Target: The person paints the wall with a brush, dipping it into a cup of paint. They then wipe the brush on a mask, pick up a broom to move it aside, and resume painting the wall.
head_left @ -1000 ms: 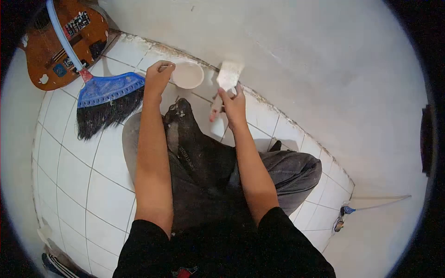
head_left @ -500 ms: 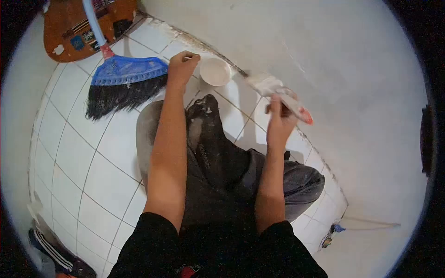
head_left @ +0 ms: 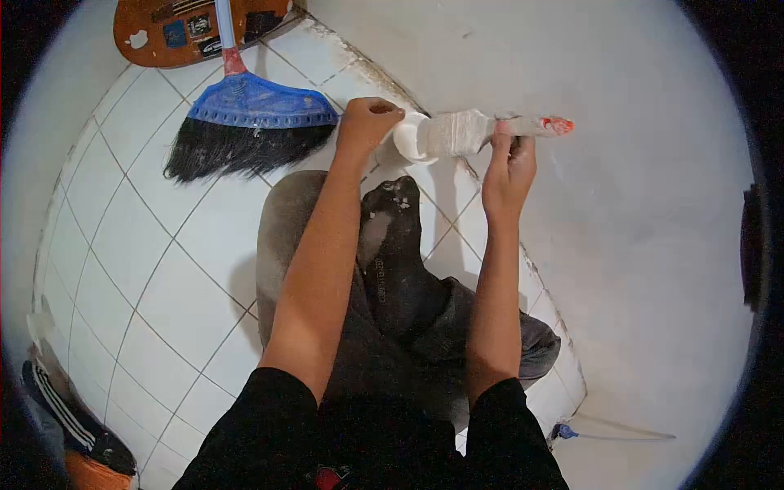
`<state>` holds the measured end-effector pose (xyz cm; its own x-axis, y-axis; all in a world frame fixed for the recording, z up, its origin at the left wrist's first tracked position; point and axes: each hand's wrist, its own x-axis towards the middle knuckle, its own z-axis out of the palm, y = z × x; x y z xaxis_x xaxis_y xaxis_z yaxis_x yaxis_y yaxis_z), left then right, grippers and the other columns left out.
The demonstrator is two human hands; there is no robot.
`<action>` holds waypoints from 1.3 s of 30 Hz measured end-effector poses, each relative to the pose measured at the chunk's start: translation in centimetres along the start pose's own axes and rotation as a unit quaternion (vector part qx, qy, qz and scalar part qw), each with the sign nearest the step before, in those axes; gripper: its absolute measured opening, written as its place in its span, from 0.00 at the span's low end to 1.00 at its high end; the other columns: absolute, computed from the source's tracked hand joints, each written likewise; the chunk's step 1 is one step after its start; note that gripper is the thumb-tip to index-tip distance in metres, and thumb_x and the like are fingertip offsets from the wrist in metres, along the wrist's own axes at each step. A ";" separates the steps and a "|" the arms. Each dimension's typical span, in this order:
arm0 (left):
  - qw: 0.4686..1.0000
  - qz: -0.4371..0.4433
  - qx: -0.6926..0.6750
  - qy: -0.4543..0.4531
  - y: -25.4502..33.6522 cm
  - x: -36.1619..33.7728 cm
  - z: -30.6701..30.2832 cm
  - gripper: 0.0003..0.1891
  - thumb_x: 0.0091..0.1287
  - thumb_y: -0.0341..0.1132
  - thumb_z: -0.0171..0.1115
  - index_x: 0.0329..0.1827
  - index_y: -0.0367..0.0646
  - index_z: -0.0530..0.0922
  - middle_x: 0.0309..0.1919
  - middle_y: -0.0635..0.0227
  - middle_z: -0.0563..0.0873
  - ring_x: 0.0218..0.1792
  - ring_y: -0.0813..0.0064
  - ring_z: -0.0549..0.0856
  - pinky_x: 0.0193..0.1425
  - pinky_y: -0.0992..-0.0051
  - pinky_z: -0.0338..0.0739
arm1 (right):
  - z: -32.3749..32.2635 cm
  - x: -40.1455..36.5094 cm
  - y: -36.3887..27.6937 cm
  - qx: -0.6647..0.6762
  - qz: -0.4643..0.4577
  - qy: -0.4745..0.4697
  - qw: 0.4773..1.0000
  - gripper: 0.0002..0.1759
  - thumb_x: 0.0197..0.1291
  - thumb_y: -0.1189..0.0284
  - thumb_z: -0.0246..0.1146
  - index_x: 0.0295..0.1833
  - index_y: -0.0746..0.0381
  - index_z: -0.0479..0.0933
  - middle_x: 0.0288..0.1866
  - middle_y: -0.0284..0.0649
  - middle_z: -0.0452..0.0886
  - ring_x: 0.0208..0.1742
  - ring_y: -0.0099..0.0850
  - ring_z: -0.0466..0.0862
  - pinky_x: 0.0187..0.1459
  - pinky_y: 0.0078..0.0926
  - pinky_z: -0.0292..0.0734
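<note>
My right hand [head_left: 510, 167] grips a wide paintbrush [head_left: 529, 126] by its handle, which is smeared white with a red end. The brush's pale, coated bristles [head_left: 456, 134] point left and overlap the mouth of a small white cup [head_left: 407, 140]. My left hand [head_left: 369, 129] is closed in a pinch, its fingertips at the cup's upper left rim. Much of the cup's inside is hidden behind the bristles. Below the cup, my dark sock [head_left: 384, 229] shows white specks.
A blue broom [head_left: 261, 102] with black bristles stands left of my left hand, before a brown guitar [head_left: 175, 37]. The pale wall [head_left: 637, 245] rises on the right, above white floor tiles [head_left: 204, 278]. A striped dark item [head_left: 73, 412] lies lower left.
The brush has swung from angled against the wall's base to level, its bristles now over the cup. My left hand stays by the cup's rim. The whole view has shifted slightly.
</note>
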<state>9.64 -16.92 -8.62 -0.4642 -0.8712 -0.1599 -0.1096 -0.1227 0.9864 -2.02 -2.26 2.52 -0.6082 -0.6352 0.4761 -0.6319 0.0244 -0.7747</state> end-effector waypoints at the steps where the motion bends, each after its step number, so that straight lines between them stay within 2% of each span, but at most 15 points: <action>1: 0.999 0.026 -0.017 -0.008 -0.1 0.0 0.0 0.16 0.56 0.39 0.71 0.41 0.34 0.86 0.36 0.60 0.89 0.38 0.73 0.85 0.47 0.74 0.77 | 0.6 -0.1 0.0 -0.013 0.018 -0.017 1.000 0.15 0.72 0.64 0.55 0.46 0.68 0.74 0.33 0.37 0.78 0.33 0.23 0.74 0.38 0.24 0.71; 3: 1.000 0.016 -0.009 -0.003 -0.3 0.0 0.1 0.16 0.56 0.39 0.71 0.41 0.34 0.86 0.36 0.60 0.89 0.38 0.74 0.85 0.46 0.74 0.77 | 1.3 -0.1 0.6 -0.045 0.033 -0.047 0.997 0.16 0.72 0.63 0.55 0.47 0.68 0.74 0.34 0.43 0.81 0.33 0.28 0.78 0.39 0.28 0.73; 8: 1.000 -0.004 0.003 0.000 -0.7 0.6 0.4 0.15 0.55 0.38 0.71 0.38 0.33 0.85 0.32 0.62 0.88 0.33 0.76 0.83 0.41 0.75 0.76 | 2.4 -0.3 1.8 -0.078 0.014 -0.067 0.995 0.17 0.72 0.63 0.55 0.47 0.69 0.73 0.33 0.48 0.82 0.32 0.32 0.80 0.38 0.31 0.74; 9: 0.999 0.028 -0.012 0.010 -1.0 0.4 0.6 0.14 0.55 0.37 0.71 0.37 0.34 0.85 0.31 0.62 0.88 0.32 0.76 0.83 0.39 0.74 0.76 | 2.5 -0.4 1.8 -0.084 0.020 -0.072 0.994 0.16 0.72 0.63 0.54 0.47 0.69 0.73 0.33 0.48 0.82 0.31 0.33 0.80 0.37 0.32 0.74; 16: 0.999 0.009 -0.027 0.021 -0.3 0.2 0.6 0.14 0.55 0.38 0.71 0.35 0.34 0.86 0.28 0.62 0.87 0.30 0.76 0.83 0.38 0.74 0.76 | 2.9 -0.5 1.9 -0.080 0.015 -0.089 0.993 0.15 0.72 0.64 0.55 0.47 0.68 0.73 0.33 0.48 0.82 0.30 0.34 0.80 0.36 0.33 0.73; 19: 1.000 0.014 0.012 0.021 0.2 0.0 0.4 0.15 0.55 0.39 0.71 0.35 0.34 0.85 0.28 0.62 0.87 0.30 0.76 0.83 0.38 0.73 0.76 | 3.0 -0.5 2.0 -0.093 0.019 -0.091 0.991 0.15 0.72 0.65 0.55 0.46 0.68 0.73 0.32 0.47 0.82 0.30 0.34 0.80 0.36 0.32 0.74; 24: 1.000 0.010 0.002 0.022 -0.3 0.2 0.5 0.15 0.55 0.40 0.71 0.36 0.34 0.86 0.29 0.61 0.88 0.30 0.76 0.83 0.37 0.73 0.76 | 2.7 -0.4 1.5 -0.079 0.019 -0.064 0.995 0.14 0.71 0.65 0.56 0.46 0.68 0.73 0.31 0.46 0.81 0.32 0.30 0.80 0.36 0.29 0.74; 26: 1.000 0.012 -0.004 0.022 -0.6 0.3 0.6 0.15 0.56 0.39 0.71 0.37 0.34 0.86 0.30 0.62 0.88 0.30 0.76 0.83 0.38 0.73 0.76 | 2.2 -0.4 1.8 -0.058 0.007 -0.048 0.997 0.14 0.71 0.65 0.56 0.45 0.68 0.74 0.30 0.42 0.80 0.31 0.26 0.78 0.36 0.26 0.72; 29: 1.000 0.005 -0.016 0.019 -0.2 0.1 0.6 0.14 0.56 0.39 0.70 0.37 0.34 0.86 0.31 0.62 0.88 0.31 0.76 0.83 0.39 0.74 0.76 | 0.9 -0.4 2.2 -0.005 0.069 -0.011 0.998 0.14 0.71 0.65 0.57 0.44 0.68 0.74 0.29 0.34 0.75 0.30 0.21 0.71 0.35 0.22 0.69; 32: 1.000 0.001 -0.022 0.009 -0.3 0.3 0.6 0.14 0.57 0.38 0.70 0.38 0.34 0.85 0.31 0.62 0.88 0.33 0.75 0.84 0.40 0.74 0.76 | -0.1 -0.5 2.2 0.064 0.111 0.045 0.991 0.13 0.71 0.65 0.56 0.43 0.67 0.74 0.28 0.33 0.74 0.29 0.19 0.70 0.31 0.21 0.67; 33: 1.000 0.006 -0.022 0.004 -0.5 0.5 0.6 0.14 0.57 0.38 0.69 0.38 0.34 0.85 0.31 0.62 0.88 0.33 0.75 0.84 0.41 0.74 0.76 | -0.7 -0.6 1.9 0.129 0.163 0.043 0.977 0.11 0.70 0.66 0.57 0.41 0.64 0.73 0.25 0.32 0.71 0.26 0.19 0.68 0.26 0.20 0.63; 34: 1.000 0.007 -0.022 0.003 -0.3 0.4 0.6 0.14 0.57 0.38 0.69 0.38 0.34 0.85 0.31 0.62 0.88 0.33 0.75 0.84 0.41 0.74 0.76 | -1.1 -0.9 2.1 0.129 0.162 0.044 0.977 0.11 0.70 0.66 0.57 0.41 0.64 0.73 0.25 0.32 0.71 0.26 0.19 0.68 0.26 0.20 0.63; 37: 1.000 0.008 0.005 0.007 0.1 0.2 0.4 0.14 0.58 0.38 0.69 0.39 0.34 0.85 0.32 0.61 0.88 0.35 0.75 0.84 0.42 0.74 0.76 | -1.8 -2.2 2.4 0.330 0.286 0.132 0.890 0.12 0.66 0.65 0.59 0.32 0.57 0.67 0.23 0.32 0.69 0.22 0.22 0.67 0.24 0.20 0.58; 38: 1.000 0.012 0.004 0.003 0.0 0.3 0.4 0.15 0.59 0.38 0.69 0.40 0.34 0.85 0.33 0.61 0.88 0.36 0.75 0.84 0.43 0.74 0.76 | -2.3 -2.8 2.6 0.330 0.286 0.135 0.890 0.12 0.66 0.65 0.59 0.32 0.57 0.67 0.23 0.32 0.69 0.22 0.22 0.67 0.24 0.20 0.58; 39: 1.000 0.016 0.004 -0.002 0.0 0.3 0.4 0.15 0.59 0.38 0.69 0.41 0.34 0.85 0.35 0.60 0.88 0.36 0.75 0.84 0.44 0.74 0.76 | -2.9 -3.8 3.4 0.426 0.316 0.131 0.838 0.12 0.65 0.65 0.58 0.32 0.58 0.68 0.22 0.32 0.69 0.22 0.22 0.66 0.24 0.20 0.58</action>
<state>9.15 -16.95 -8.69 -0.4710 -0.8727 -0.1289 -0.1016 -0.0916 0.9906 -3.28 2.45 -0.71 -0.8467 -0.5098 -0.1520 0.3599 -0.3385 -0.8694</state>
